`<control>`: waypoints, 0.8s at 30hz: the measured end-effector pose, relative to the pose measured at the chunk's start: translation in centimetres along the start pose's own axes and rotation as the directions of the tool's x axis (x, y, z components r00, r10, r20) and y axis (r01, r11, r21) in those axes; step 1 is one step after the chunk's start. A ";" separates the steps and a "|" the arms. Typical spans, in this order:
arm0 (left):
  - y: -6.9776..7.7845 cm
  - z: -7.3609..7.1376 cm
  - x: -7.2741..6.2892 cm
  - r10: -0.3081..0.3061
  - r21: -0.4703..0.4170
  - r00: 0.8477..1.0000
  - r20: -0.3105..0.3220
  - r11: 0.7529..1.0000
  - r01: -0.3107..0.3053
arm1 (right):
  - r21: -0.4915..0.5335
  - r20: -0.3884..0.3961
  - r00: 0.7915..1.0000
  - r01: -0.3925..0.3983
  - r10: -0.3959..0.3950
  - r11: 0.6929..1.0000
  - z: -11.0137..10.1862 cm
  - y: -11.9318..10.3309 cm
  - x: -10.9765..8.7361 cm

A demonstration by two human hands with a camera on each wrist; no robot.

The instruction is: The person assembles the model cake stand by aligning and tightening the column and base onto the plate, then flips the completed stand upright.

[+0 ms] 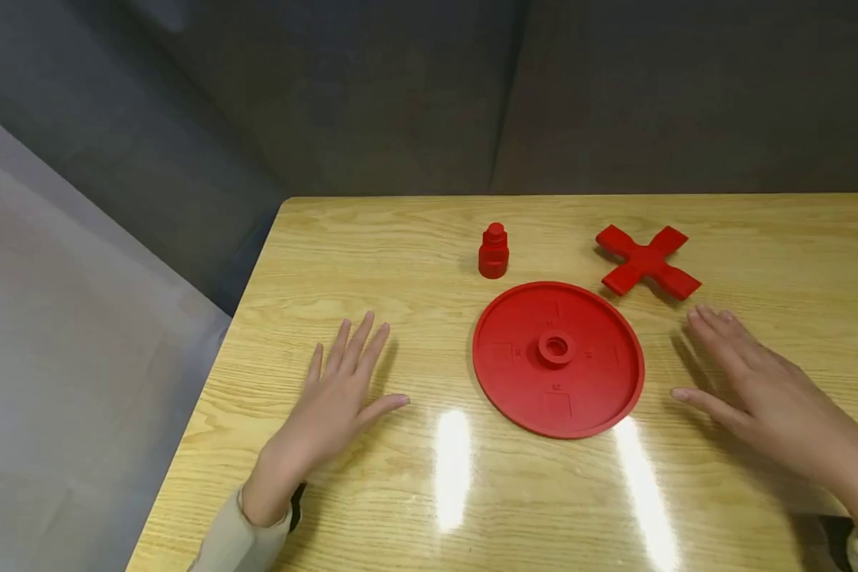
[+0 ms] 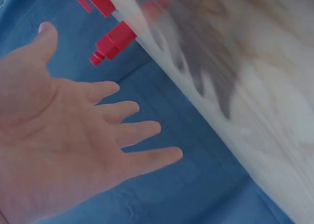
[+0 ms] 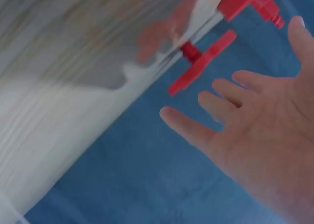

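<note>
Head view: a round red plate (image 1: 558, 375), without a long axis, lies on the worktop (image 1: 393, 254) between the left hand (image 1: 334, 405) and right hand (image 1: 765, 389), nearer the right. Beyond the plate's left side stands a peg (image 1: 493, 258); beyond its right, a cross (image 1: 646, 260) near the right hand. Left wrist view: the grip is spread, empty. Right wrist view: likewise spread, holding nothing.

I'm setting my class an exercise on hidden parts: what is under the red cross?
Under the cross, the right wrist view shows a short red stem reaching toward the table. The spot directly beneath that stem is covered and cannot be seen.
</note>
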State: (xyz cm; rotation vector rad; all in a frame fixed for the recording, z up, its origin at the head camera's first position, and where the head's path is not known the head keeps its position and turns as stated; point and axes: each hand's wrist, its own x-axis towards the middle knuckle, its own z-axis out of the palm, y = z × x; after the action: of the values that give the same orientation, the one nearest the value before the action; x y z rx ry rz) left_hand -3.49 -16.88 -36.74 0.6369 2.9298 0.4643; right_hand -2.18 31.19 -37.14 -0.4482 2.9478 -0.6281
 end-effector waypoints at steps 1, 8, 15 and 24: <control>0.0 0.0 0.3 0.003 -0.020 1.000 0.010 1.000 -0.002 | 0.012 0.007 1.000 0.012 -0.012 1.000 0.2 -0.2 0.2; 0.4 -0.2 2.4 0.023 -0.143 0.997 0.071 0.990 -0.013 | 0.072 0.060 0.995 0.075 -0.079 0.995 1.1 -1.5 1.7; 0.3 0.3 4.5 0.075 -0.274 0.987 0.141 0.961 -0.034 | 0.060 0.124 0.989 0.074 -0.081 0.995 1.5 -1.8 2.2; 0.6 -0.5 10.0 0.093 -0.437 0.975 0.204 0.899 0.006 | 0.070 0.168 0.984 0.055 -0.066 0.996 1.4 -1.8 2.2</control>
State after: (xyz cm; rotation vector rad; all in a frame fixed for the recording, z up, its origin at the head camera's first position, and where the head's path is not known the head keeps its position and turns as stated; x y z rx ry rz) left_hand -12.39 -12.25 -36.47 0.6408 2.4817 0.9532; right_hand -3.58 28.42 -37.75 -0.5575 2.7537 -0.6561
